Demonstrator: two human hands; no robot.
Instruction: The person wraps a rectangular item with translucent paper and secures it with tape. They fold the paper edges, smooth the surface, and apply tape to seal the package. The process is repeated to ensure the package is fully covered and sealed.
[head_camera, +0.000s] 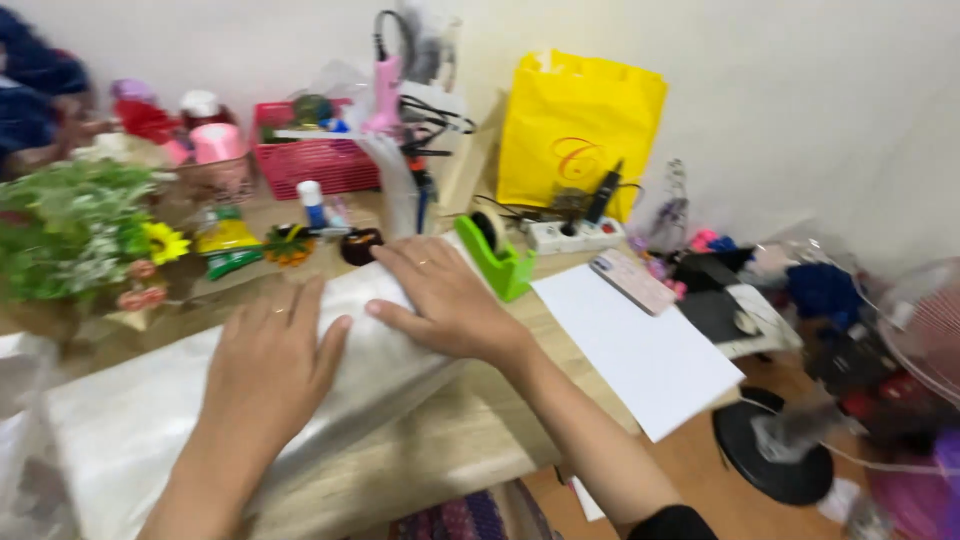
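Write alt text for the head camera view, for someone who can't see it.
Both hands, left hand and right hand, press flat on a silvery wrapping sheet on a cluttered wooden table. Nearby sit a green tape dispenser, white paper, a yellow bag and a pink basket.

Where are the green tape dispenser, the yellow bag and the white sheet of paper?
Green tape dispenser (503, 262), head view, its side wall.
Yellow bag (580, 130), head view, front face.
White sheet of paper (640, 345), head view, its middle.
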